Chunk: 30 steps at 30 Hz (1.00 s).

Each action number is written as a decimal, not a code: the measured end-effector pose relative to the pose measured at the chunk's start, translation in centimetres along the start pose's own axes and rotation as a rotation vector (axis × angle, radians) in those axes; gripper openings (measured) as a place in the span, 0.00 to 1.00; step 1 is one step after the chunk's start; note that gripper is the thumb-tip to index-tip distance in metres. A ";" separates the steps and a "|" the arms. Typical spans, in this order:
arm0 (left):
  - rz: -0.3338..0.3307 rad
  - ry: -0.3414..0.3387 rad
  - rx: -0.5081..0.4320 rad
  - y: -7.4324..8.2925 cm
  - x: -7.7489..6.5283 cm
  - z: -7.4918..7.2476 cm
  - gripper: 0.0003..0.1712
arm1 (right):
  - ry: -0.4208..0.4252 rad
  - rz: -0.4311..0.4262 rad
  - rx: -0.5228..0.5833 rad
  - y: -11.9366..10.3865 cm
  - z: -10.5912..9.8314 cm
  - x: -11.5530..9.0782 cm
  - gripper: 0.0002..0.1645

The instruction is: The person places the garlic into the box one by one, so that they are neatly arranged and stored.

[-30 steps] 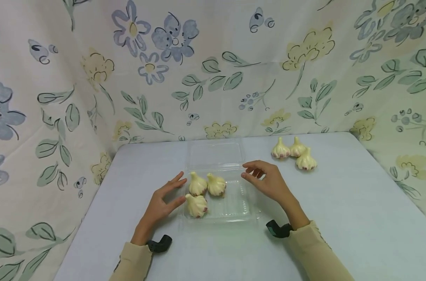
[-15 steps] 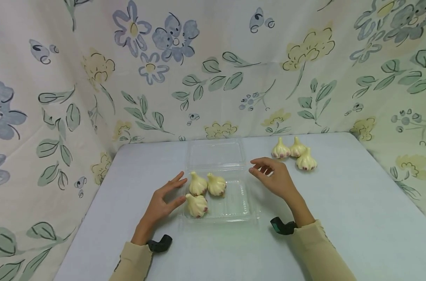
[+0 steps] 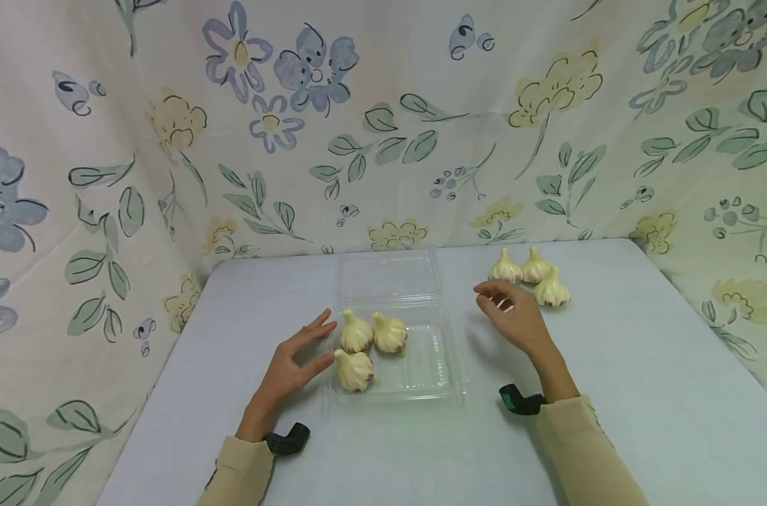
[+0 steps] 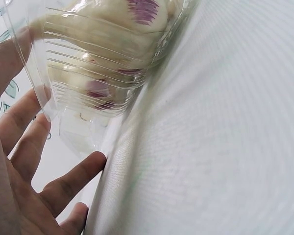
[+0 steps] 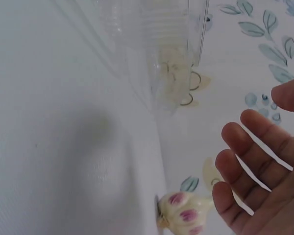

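A clear plastic clamshell box (image 3: pixel 421 398) lies with its lid (image 3: pixel 388 275) folded back, away from the person. Three garlic bulbs sit in its left half: a back-left bulb (image 3: pixel 356 332), one beside it (image 3: pixel 390 333), and a front bulb (image 3: pixel 355 370). My left hand (image 3: pixel 295 365) rests its fingertips at the box's left rim, fingers spread; the left wrist view shows fingers (image 4: pixel 19 117) against the clear wall. My right hand (image 3: pixel 513 313) hovers over the table right of the box, relaxed and holding nothing. In the right wrist view a garlic bulb (image 5: pixel 183 213) shows beyond its fingers.
Three more garlic bulbs stand in a cluster at the back right: a left one (image 3: pixel 505 267), a middle one (image 3: pixel 535 266) and a front one (image 3: pixel 552 288). The white-covered table (image 3: pixel 661 393) ends at a floral curtain (image 3: pixel 383 119) behind and along the sides.
My right hand has moved right, from above the box's right edge toward the garlic cluster at the back right. The left hand, box and bulbs stay put.
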<state>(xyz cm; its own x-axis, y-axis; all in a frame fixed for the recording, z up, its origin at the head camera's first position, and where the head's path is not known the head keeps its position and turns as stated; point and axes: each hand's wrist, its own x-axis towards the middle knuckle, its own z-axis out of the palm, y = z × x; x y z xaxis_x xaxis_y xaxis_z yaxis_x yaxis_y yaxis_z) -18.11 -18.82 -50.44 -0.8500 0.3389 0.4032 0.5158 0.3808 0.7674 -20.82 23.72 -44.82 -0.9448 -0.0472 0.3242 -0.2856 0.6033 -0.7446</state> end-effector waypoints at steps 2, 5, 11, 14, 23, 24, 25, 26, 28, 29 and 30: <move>0.000 0.000 0.003 0.0 0.0 0.0 0.32 | 0.015 0.005 -0.001 0.3 -0.3 0.0 0.12; 0.001 0.001 0.006 0.0 0.0 0.0 0.32 | 0.045 0.026 -0.002 0.8 -0.7 0.1 0.12; -0.004 -0.002 0.007 0.0 0.0 0.0 0.32 | 0.142 0.089 -0.014 1.7 -1.7 0.1 0.14; -0.006 -0.003 0.010 0.1 -0.1 0.0 0.32 | 0.194 0.102 -0.016 2.3 -2.2 0.1 0.14; -0.001 -0.003 0.012 0.1 -0.1 0.1 0.32 | 0.333 0.152 -0.010 3.7 -3.8 -0.2 0.13; -0.001 -0.003 0.013 0.1 -0.1 0.1 0.32 | 0.346 0.155 -0.011 3.9 -3.9 -0.2 0.13; 0.000 -0.003 0.014 0.1 -0.1 0.1 0.32 | 0.356 0.160 -0.008 4.0 -4.0 -0.2 0.13; 0.001 -0.004 0.016 0.1 -0.1 0.1 0.32 | 0.365 0.161 -0.007 4.1 -4.1 -0.2 0.13; 0.000 -0.006 0.017 0.0 -0.1 0.0 0.32 | 0.380 0.171 -0.008 4.3 -4.2 -0.1 0.13; -0.005 -0.006 0.019 0.0 -0.1 0.0 0.32 | 0.386 0.177 -0.008 4.3 -4.2 -0.1 0.13; -0.009 -0.007 0.019 0.0 -0.1 0.0 0.32 | 0.393 0.185 -0.009 4.4 -4.2 -0.1 0.14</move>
<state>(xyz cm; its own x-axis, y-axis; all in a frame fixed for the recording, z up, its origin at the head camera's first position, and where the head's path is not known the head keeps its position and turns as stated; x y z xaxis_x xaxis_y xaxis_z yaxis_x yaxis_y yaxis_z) -18.01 -18.83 -50.51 -0.8539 0.3418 0.3926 0.5101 0.3997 0.7616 -21.27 29.73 -45.63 -0.8464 0.3682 0.3847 -0.1143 0.5800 -0.8065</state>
